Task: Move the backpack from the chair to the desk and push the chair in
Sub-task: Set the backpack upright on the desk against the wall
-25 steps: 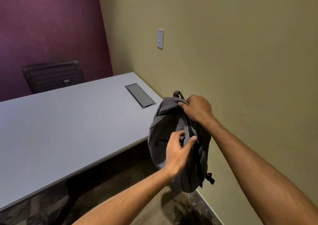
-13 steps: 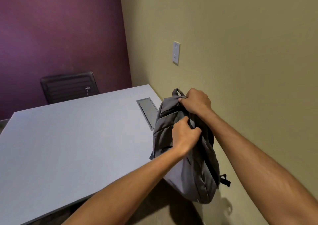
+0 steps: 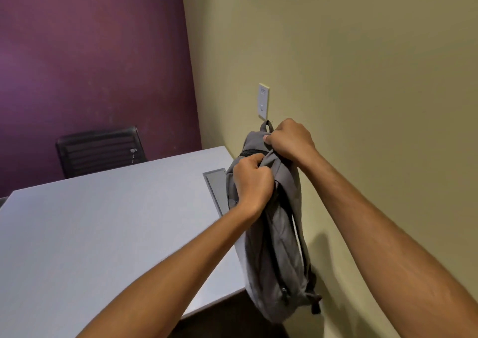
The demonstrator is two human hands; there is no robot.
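We have the grey backpack (image 3: 278,223) gripped in both hands and held in the air; our right hand (image 3: 291,141) is clenched around the fabric at its very top, just beside the carry loop, and our left hand (image 3: 252,182) is fisted on a fold just below and nearer to us. The bag hangs straight down from our hands, its long axis close to vertical, its bottom end dropping past the near corner of the desk (image 3: 103,229) rather than over it; it rests on nothing. The desktop spreads to the left of our hands and beyond them, so the move, we judge, is leftward and forward until the bottom clears the edge. The chair (image 3: 101,151) beyond our left hand sits behind the far side; whether it is ours to push we cannot tell.
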